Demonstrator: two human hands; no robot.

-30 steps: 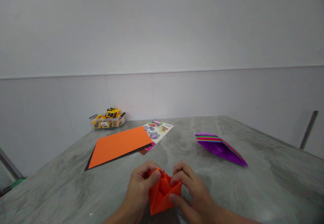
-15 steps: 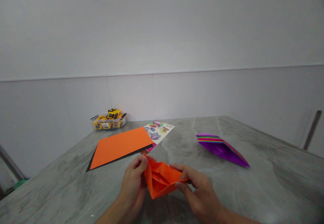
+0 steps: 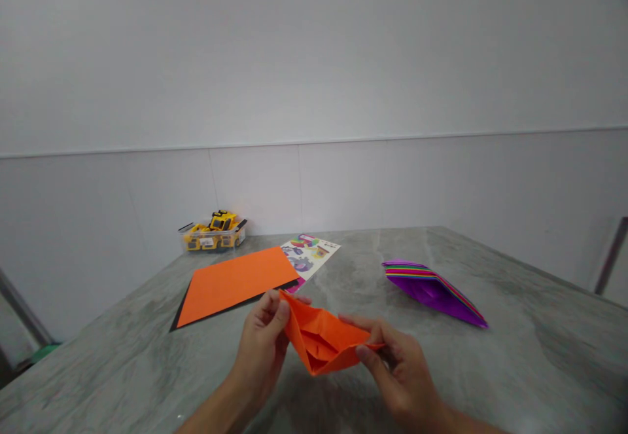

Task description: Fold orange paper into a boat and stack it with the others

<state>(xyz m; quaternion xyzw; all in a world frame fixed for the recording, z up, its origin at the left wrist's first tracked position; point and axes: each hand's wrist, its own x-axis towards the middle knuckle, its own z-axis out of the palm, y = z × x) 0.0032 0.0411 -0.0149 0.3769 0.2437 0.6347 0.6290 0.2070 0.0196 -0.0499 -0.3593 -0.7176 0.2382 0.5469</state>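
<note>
The orange origami boat (image 3: 343, 337) should handle as something very light, with thin walls that bend easily and creases that a hard squeeze could crush or tear. The pointed ends look the best places to take hold, where layers meet. It sits between the two hands, apparently lifted off the table (image 3: 122, 362): the left hand (image 3: 260, 349) has thumb and fingers pinched on one tip, and the right hand (image 3: 405, 372) has its own clamped on the other. Its body is bright orange, opened into a hollow with folded ridges inside, the left tip higher. A purple origami boat (image 3: 429, 290) lies beyond the right fingers.
</note>
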